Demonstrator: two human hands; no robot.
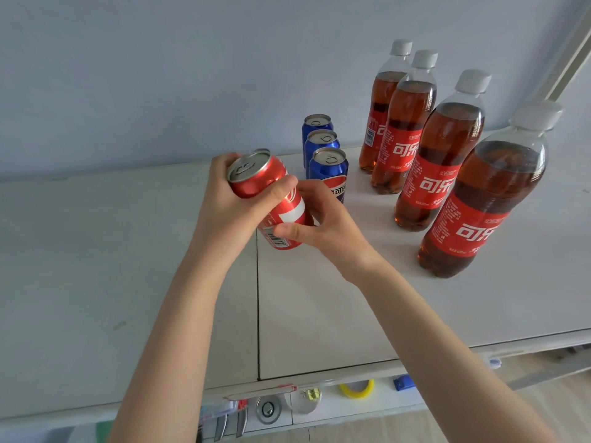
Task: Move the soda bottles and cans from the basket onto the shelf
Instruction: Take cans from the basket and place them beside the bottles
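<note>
Head view: the left hand (pixel 224 199) wraps around the upper part of a red cola can (pixel 268 199), thumb across its front and fingers behind, holding it tilted with its silver top leaning toward the left. The can's lower end, with a barcode, sits just above the white shelf top (pixel 128 266); whether it touches the surface cannot be told. Just right of that grasp, the right hand (pixel 323 225) closes on the can's lower half, thumb near the barcode and fingers curled around the far side, so both hands grip the same can. Behind and right of the held can, three blue Pepsi cans (pixel 326 161) stand upright in a row running away toward the wall, the nearest partly hidden by the right hand's fingers. Farther right of the grip, four cola bottles (pixel 447 167) with red labels and white caps stand upright in a diagonal line on the shelf top, the nearest one largest at the right edge.
</note>
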